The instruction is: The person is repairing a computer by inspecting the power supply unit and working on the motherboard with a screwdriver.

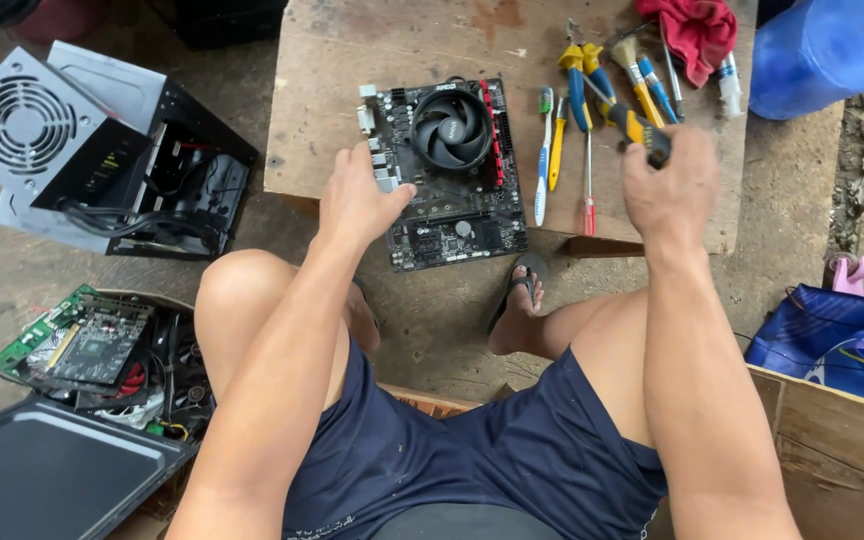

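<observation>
A black motherboard [452, 200] with a round cooler fan [451, 128] lies on a low wooden board [352, 60], its near end hanging over the edge. My left hand [357, 195] rests on the motherboard's left edge, thumb pressed against it. My right hand [670, 185] is closed around the black and yellow handle of a screwdriver [637, 128], lifted at the board's right side. Both of my bare knees frame the lower view.
Pliers, toothbrushes, brushes and screwdrivers [592, 110] lie right of the motherboard, with a red cloth [697, 30] behind. An open computer case [177, 180] and power supply [27, 120] sit left. Circuit boards [82, 340] fill a basket; a blue jug [832, 50] stands far right.
</observation>
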